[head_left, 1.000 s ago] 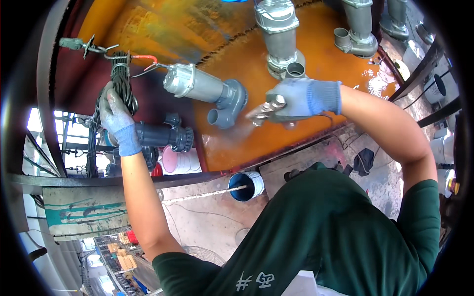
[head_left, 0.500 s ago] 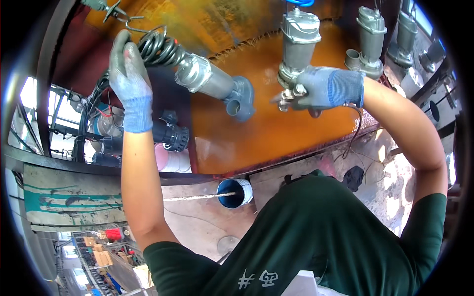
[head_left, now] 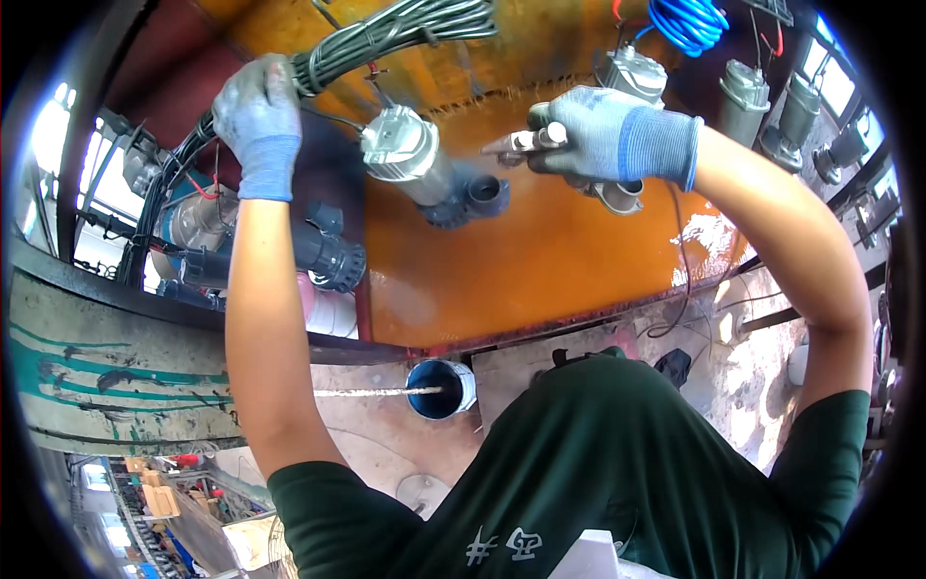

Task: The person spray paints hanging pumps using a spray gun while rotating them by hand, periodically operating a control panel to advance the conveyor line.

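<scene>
Pump, glossy, cylindrical, metallic grey

Industrial workshop, spray-painting area: spray gun, grey metal pumps hanging in a row far right, bay coated in wet orange, green-streaked panel at left, stained concrete floor, bucket with a stick in it near the bay's edge, brown boxes near left.

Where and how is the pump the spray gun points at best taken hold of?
Probably around the cylindrical pump body, below its broader head, from the left: the rounded shape suits wrapping, while the outlet juts right, where the spray gun is.
</scene>
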`<move>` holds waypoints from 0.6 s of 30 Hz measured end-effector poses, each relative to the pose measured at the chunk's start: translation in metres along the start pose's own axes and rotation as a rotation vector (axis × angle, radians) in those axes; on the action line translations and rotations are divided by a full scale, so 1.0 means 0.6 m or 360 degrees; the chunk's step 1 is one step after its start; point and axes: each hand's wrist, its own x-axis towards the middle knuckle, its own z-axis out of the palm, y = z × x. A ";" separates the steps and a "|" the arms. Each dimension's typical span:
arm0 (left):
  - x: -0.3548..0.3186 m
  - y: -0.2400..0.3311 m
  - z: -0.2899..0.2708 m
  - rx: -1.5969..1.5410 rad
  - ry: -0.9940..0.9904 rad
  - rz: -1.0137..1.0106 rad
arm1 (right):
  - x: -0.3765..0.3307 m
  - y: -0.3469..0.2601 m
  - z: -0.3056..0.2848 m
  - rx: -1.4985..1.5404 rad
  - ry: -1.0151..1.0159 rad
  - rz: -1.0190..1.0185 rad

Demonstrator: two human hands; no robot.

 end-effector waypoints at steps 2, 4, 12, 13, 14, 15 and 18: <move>0.009 0.043 -0.021 -0.0010 0.0057 0.0028 | -0.007 -0.003 0.010 -0.0083 -0.0007 -0.0030; 0.011 0.050 -0.040 0.0013 0.0156 0.0107 | -0.014 -0.009 0.017 -0.0283 -0.0095 -0.0095; -0.025 0.147 -0.138 -0.0292 0.0066 -0.0070 | -0.083 0.119 0.124 0.0331 0.0402 -0.0337; -0.054 0.172 -0.148 -0.0285 0.0123 -0.0164 | -0.100 0.133 0.144 0.0545 0.0293 -0.0324; -0.088 0.190 -0.160 -0.0378 0.0068 -0.0261 | -0.119 0.135 0.165 0.0658 0.0117 -0.0155; -0.130 0.215 -0.176 -0.0457 -0.0025 -0.0401 | -0.141 0.135 0.186 0.0750 -0.0042 0.0028; -0.276 0.338 -0.207 -0.1374 0.0037 -0.1202 | -0.178 0.325 0.394 0.0485 0.0036 0.0224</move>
